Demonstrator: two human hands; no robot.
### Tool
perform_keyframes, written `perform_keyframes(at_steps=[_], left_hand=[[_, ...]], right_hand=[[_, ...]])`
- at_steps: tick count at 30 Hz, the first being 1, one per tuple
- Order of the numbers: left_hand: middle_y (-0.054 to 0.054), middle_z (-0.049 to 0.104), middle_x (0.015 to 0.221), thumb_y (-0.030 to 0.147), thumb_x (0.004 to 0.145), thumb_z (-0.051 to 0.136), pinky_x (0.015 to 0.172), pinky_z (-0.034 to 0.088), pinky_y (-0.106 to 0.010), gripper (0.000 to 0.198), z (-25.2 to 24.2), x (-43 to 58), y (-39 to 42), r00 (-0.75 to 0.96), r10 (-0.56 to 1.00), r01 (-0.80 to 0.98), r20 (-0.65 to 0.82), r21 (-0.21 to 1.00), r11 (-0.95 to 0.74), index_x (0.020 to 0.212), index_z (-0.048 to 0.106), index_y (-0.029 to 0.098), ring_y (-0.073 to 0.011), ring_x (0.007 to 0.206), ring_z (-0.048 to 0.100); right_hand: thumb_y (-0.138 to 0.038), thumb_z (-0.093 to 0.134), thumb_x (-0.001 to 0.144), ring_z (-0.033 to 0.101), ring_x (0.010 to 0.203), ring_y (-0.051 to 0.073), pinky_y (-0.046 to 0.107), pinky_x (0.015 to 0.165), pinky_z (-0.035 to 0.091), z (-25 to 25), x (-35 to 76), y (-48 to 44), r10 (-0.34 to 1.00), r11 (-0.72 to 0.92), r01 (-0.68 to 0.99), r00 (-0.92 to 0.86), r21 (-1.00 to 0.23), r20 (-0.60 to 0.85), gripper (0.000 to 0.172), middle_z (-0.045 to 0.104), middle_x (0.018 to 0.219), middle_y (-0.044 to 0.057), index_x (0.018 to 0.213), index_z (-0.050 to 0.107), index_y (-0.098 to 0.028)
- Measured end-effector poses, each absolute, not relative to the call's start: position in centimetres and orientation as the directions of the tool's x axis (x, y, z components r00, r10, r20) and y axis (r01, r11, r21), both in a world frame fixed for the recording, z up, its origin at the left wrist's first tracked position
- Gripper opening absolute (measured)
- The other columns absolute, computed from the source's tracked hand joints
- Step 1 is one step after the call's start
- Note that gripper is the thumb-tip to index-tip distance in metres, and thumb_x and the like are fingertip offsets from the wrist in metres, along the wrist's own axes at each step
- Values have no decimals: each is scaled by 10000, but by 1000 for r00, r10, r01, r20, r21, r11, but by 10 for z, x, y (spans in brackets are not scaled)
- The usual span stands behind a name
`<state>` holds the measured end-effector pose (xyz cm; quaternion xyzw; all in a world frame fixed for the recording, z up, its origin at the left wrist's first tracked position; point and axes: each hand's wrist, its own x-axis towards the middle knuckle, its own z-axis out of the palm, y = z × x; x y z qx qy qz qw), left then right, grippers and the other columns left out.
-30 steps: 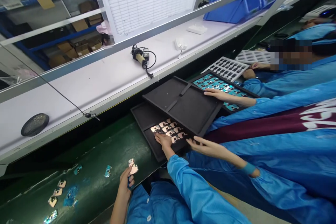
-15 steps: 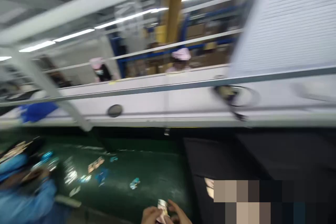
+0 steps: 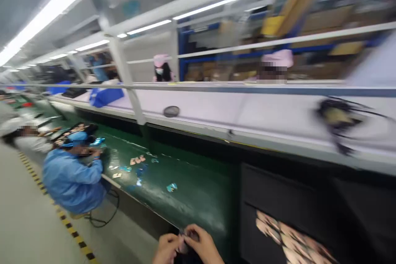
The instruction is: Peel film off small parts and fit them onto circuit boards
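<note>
1. The left hand (image 3: 168, 248) had its thumb and fingers bent together, pinching a small part (image 3: 183, 246) at its right side.
2. The right hand (image 3: 202, 242) closed its fingertips on the same part from the other side; the two hands almost met around it.
3. The part was therefore between the hands, above the near edge of the green table (image 3: 204, 202); blur hid its details.
4. To the right of the right hand lay a black tray (image 3: 261, 198), with rows of copper pieces (image 3: 298, 241) in it, well apart from the fingers.
5. Beyond the left hand, nearly straight ahead on the table, was a lone blue piece (image 3: 172, 187).
6. Farther off, ahead and to the left of the left hand, three pinkish pieces (image 3: 137, 160) sat in a row near some blue film (image 3: 141, 170).
7. Well to the left hand's left, a co-worker (image 3: 74, 179) in blue sat at the table.
</note>
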<state>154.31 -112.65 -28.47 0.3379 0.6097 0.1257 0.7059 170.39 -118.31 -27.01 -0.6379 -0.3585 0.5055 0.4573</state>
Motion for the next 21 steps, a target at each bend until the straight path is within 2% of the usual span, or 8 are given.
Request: perform_keyframes(at_steps=[3, 6, 9, 13, 15, 18, 21], left_hand=[[95, 475, 556, 395, 984, 637, 339, 238, -152, 302, -282, 1557, -1118, 300, 591, 344, -749, 663, 665, 840, 621, 130, -23, 366, 311], [69, 531, 639, 439, 995, 602, 343, 243, -154, 312, -279, 1587, -1099, 394, 579, 443, -714, 699, 561, 1010, 636, 130, -25, 392, 335], [58, 545, 666, 441, 1002, 585, 361, 280, -160, 316, -273, 1628, -1087, 496, 518, 551, -697, 714, 433, 1058, 639, 134, -36, 414, 372], [49, 565, 674, 444, 1003, 582, 398, 345, -179, 321, -261, 1689, -1084, 626, 420, 648, -657, 738, 189, 1060, 655, 137, -55, 440, 428], [25, 617, 729, 448, 995, 595, 462, 432, -208, 327, -254, 1726, -1084, 694, 361, 658, -623, 752, 33, 1066, 666, 137, -78, 497, 507], [-26, 700, 902, 433, 967, 642, 664, 561, -304, 311, -245, 1788, -1085, 789, 258, 610, -558, 759, -225, 1025, 690, 132, -154, 731, 660], [-44, 719, 995, 408, 958, 658, 831, 573, -388, 282, -239, 1845, -1085, 839, 140, 526, -527, 715, -461, 973, 702, 129, -215, 927, 690]], right_hand=[[-376, 828, 685, 655, 691, 173, 281, 693, 529, -275, 1720, -1190, 852, -302, -152, 400, -941, -337, 251, 687, 710, -1, 819, 741, -182], [-373, 744, 893, 634, 616, 119, 276, 643, 554, -288, 1759, -1204, 706, -241, -328, 586, -913, -397, 251, 667, 726, -26, 978, 698, -142], [-373, 645, 993, 677, 741, 132, 303, 705, 594, -298, 1809, -1235, 479, -136, -433, 759, -891, -442, 253, 695, 896, 13, 1074, 663, -134], [-372, 627, 1004, 691, 868, 163, 343, 775, 609, -308, 1858, -1280, 169, -54, -482, 859, -875, -483, 278, 692, 1051, 51, 1158, 641, -142], [-365, 634, 999, 689, 883, 168, 348, 779, 610, -313, 1870, -1289, 67, -58, -491, 867, -869, -494, 281, 687, 1077, 57, 1173, 637, -145], [-365, 638, 996, 689, 907, 174, 354, 789, 612, -318, 1874, -1286, -32, -74, -482, 876, -873, -481, 287, 683, 1110, 64, 1185, 637, -149], [-380, 635, 997, 693, 896, 172, 353, 788, 611, -320, 1870, -1277, -125, -102, -435, 898, -894, -423, 290, 691, 1091, 61, 1168, 643, -145]])
